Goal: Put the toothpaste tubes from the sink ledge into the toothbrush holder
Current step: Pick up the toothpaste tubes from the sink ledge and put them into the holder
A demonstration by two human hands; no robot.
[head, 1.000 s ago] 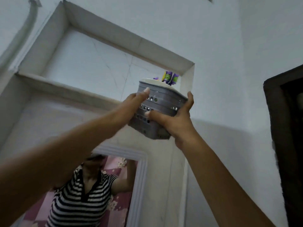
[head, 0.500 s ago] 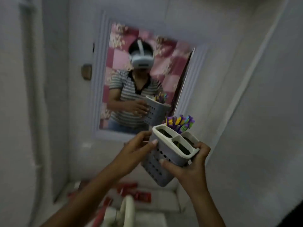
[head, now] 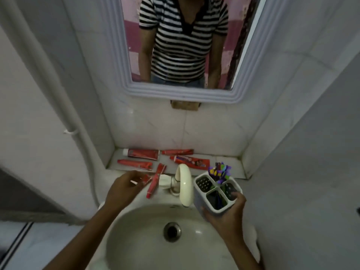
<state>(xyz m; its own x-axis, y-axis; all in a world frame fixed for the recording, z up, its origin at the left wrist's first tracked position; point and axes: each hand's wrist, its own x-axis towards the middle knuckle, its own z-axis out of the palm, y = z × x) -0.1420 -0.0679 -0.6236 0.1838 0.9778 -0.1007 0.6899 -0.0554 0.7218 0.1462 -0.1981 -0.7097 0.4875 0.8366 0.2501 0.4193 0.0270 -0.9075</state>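
Toothpaste tubes, all red, lie on the sink ledge (head: 233, 168) behind the tap (head: 184, 184): a capped tube (head: 141, 153) at the back left, a thin tube (head: 177, 152) beside it, a printed tube (head: 191, 162) in front of that, a flat tube (head: 134, 164) at front left, and a slanted tube (head: 155, 181) reaching onto the basin rim. Your left hand (head: 124, 189) has its fingers curled over what looks like a sixth tube (head: 145, 179), though blur hides whether you grip it. Your right hand (head: 227, 215) clasps the toothbrush holder (head: 213, 191) above the basin (head: 148, 240), just right of the tap, with purple toothbrushes (head: 220, 171) standing in its rear compartment.
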